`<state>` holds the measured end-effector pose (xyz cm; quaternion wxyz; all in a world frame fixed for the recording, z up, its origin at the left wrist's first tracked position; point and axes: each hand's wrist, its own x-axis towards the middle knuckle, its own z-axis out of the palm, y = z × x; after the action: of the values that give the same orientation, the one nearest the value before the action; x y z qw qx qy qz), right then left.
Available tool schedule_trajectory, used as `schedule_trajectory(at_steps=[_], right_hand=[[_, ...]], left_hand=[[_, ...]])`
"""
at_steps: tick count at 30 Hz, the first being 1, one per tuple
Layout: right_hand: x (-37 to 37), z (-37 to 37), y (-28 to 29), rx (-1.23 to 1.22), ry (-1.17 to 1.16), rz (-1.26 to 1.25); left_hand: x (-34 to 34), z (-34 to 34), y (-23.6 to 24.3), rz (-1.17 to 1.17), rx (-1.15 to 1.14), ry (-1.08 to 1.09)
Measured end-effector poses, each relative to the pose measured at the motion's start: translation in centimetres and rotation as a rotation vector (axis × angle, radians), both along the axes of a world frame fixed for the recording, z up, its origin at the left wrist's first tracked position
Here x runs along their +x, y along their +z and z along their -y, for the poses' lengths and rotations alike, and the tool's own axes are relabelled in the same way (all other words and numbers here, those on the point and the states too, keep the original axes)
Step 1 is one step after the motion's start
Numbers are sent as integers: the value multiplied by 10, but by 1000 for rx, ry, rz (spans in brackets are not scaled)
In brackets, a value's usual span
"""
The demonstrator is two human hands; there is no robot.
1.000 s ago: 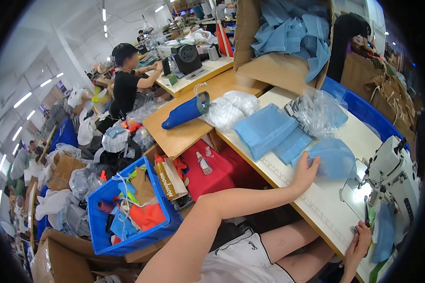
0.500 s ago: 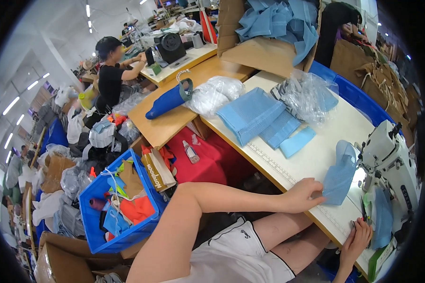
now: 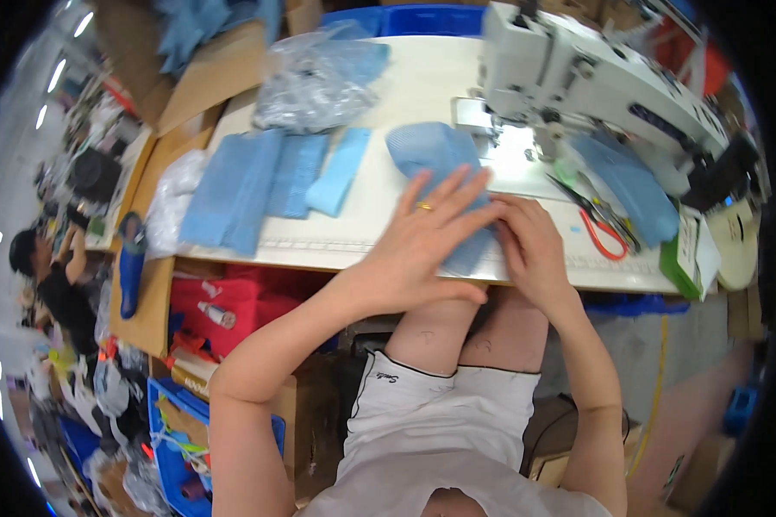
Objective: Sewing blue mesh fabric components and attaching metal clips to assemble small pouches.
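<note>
My left hand (image 3: 435,228) lies with spread fingers on a piece of light blue mesh fabric (image 3: 431,148), a ring on one finger. Beside it, my right hand (image 3: 533,246) is closed, its fingers curled at the fabric's right edge; what they hold is hidden. Just beyond the fabric stands a white sewing machine (image 3: 569,69) with its lamp lit. Red-handled scissors (image 3: 602,233) lie right of my right hand, next to another blue mesh piece (image 3: 634,185).
Folded blue mesh panels (image 3: 233,191) and a light blue strip (image 3: 338,172) lie on the left of the white table (image 3: 405,77). Behind them sits a clear plastic bag (image 3: 315,90). A green-and-white box (image 3: 683,258) stands at the right. A blue crate (image 3: 168,448) is on the lower left.
My view has swung right toward the machine. My right hand has come from the table's front edge to the fabric, beside my left hand. My left hand's fingers have spread over the fabric.
</note>
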<state>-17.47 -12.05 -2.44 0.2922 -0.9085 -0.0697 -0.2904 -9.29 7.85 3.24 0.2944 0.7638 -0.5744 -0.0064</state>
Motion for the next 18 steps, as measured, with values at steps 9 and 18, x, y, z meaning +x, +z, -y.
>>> schedule_trajectory(at_steps=[9,18], right_hand=[[1,7,-6,992,22,-211],[-1,4,-12,723,-38,-179]], left_hand=[[31,-1,-65,-135,-78,294],[13,-1,-45,-110,-446,395]])
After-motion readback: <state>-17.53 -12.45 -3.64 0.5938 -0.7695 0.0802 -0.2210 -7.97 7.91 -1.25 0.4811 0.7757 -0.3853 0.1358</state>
